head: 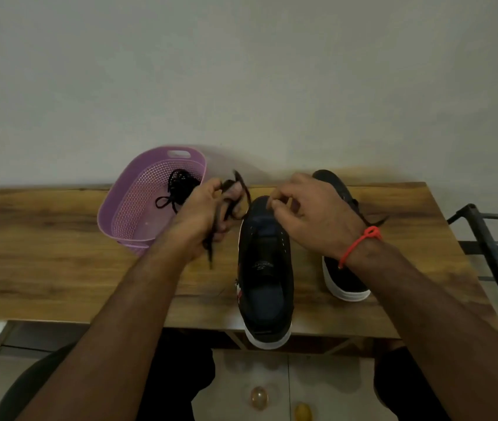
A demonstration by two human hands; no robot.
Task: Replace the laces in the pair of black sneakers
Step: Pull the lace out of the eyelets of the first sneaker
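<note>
Left hand (202,214) fingers curled round a bunched dark lace (225,208), loose end dangling below the palm. Right hand (305,214) with fingertips (275,203) pinched narrow at the toe end of the near sneaker (264,268), seemingly nipping the lace where it meets the first eyelets; exact contact too small to confirm.

Near sneaker upright, heel overhanging the front edge of the wooden table (59,253); black fabric upper, smooth white sole, tongue bare and eyelet rows unlaced. Second sneaker (345,268) just right of the near sneaker, partly hidden by the right wrist, a lace end trailing from it. Left of the near sneaker, a lilac perforated plastic basket (138,208), oval, tipped toward the viewer, holding a tangle of black laces (178,186).

Likely step: starting or finishing the lowest eyelets of the near sneaker. Next move probably needs a stiff lace tip fed straight through a small hole, both ends kept even.
</note>
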